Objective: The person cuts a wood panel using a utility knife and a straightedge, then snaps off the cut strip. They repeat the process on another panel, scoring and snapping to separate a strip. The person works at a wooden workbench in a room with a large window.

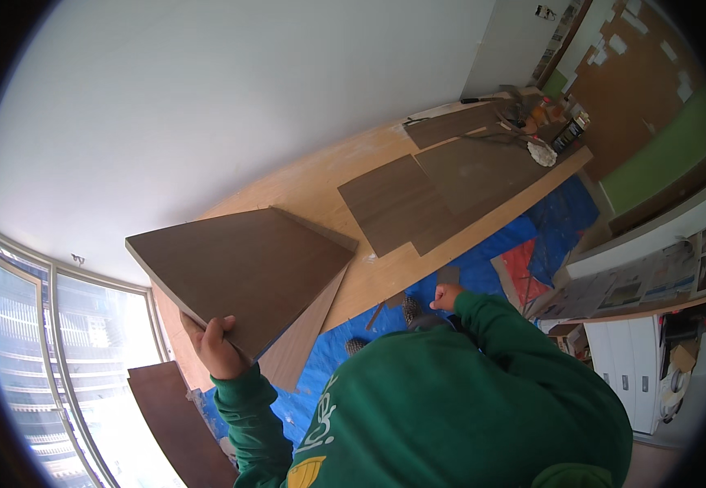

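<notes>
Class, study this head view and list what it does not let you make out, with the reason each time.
All in the head view:
Underside of the tilted brown panel: faces away from the camera.
Any part of the left hand beneath it: hidden by the panel.
Whether the right hand holds anything: small, palm not visible.
Full outline of the lighter board: partly covered by the panel.
Some items in the clutter: too small, overlapping.

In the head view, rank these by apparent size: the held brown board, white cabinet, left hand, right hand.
Largest to smallest:
1. held brown board
2. white cabinet
3. left hand
4. right hand
</notes>
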`<state>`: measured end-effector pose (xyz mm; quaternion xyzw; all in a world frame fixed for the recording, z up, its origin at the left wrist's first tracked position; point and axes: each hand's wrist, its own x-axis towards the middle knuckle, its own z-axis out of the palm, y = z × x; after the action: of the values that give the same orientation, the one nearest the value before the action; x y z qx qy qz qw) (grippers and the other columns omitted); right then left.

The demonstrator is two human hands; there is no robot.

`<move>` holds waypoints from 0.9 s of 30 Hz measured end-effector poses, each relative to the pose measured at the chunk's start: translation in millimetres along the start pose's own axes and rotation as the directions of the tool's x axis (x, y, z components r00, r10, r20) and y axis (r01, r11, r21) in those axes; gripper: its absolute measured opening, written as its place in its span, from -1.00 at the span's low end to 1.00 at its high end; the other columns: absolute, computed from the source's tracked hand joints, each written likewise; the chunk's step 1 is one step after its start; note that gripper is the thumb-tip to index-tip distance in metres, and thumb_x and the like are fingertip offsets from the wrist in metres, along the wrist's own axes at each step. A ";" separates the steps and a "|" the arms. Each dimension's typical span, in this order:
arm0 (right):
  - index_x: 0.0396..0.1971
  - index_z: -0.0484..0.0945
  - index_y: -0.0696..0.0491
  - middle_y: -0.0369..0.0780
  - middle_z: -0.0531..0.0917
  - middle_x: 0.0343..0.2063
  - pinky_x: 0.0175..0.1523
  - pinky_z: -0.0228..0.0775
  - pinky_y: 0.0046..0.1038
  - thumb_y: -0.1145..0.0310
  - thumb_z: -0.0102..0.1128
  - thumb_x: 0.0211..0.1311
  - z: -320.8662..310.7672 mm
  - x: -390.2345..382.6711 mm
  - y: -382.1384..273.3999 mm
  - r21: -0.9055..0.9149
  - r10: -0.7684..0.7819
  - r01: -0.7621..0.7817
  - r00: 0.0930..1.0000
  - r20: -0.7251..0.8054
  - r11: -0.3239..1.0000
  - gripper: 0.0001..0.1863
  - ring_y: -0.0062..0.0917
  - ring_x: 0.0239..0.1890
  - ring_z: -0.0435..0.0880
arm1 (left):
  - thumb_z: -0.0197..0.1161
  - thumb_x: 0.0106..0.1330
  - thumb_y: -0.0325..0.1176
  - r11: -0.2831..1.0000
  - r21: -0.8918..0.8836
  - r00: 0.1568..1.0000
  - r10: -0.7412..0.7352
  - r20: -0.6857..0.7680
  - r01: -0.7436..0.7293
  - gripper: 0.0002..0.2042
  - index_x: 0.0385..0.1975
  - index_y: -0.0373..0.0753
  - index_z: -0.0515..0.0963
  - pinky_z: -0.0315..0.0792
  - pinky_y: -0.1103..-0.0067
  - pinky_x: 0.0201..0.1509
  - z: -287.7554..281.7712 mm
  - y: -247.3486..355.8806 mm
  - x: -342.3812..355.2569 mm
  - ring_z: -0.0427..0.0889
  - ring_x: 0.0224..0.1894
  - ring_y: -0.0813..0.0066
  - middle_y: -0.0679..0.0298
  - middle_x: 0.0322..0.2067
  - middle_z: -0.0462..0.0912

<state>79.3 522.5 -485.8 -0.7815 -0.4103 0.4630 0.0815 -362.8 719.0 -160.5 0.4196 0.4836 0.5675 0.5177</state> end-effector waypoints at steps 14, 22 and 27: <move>-0.52 0.67 0.10 -0.18 0.72 -0.62 -0.27 0.54 -0.31 0.17 0.44 0.18 -83.1 104.0 92.9 0.058 0.064 -0.068 0.996 0.068 0.996 -0.70 -0.41 -0.50 0.73 | 0.04 -0.05 -0.48 0.975 0.207 0.996 0.070 0.050 -0.079 -0.15 0.44 -0.43 0.15 0.50 0.43 0.16 140.4 29.5 57.2 0.58 0.01 0.13 -0.04 -0.01 0.51; -0.43 0.77 0.11 -0.05 0.78 -0.42 -0.11 0.59 -0.26 0.13 0.34 0.10 -185.2 181.6 142.8 -0.214 0.099 -0.115 0.992 -0.082 0.970 -0.69 -0.20 -0.30 0.77 | 0.03 0.01 -0.47 0.947 0.315 0.998 0.053 0.022 -0.057 -0.25 0.38 -0.35 0.24 0.59 0.35 0.14 180.3 34.4 66.4 0.62 0.05 0.12 -0.01 0.03 0.53; -0.37 0.74 0.12 -0.04 0.77 -0.35 -0.09 0.54 -0.18 0.09 0.29 0.24 -221.3 195.9 136.2 -0.188 0.102 -0.091 0.993 0.051 0.978 -0.65 -0.14 -0.31 0.73 | 0.05 0.00 -0.47 0.950 0.308 0.997 0.032 0.071 -0.052 -0.22 0.40 -0.34 0.22 0.58 0.30 0.20 191.8 33.7 69.4 0.61 0.09 0.07 -0.04 0.08 0.51</move>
<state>377.1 630.3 -560.1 -0.7902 -0.4153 0.4498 -0.0266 -189.3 810.1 -94.6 0.5241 0.5402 0.4816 0.4489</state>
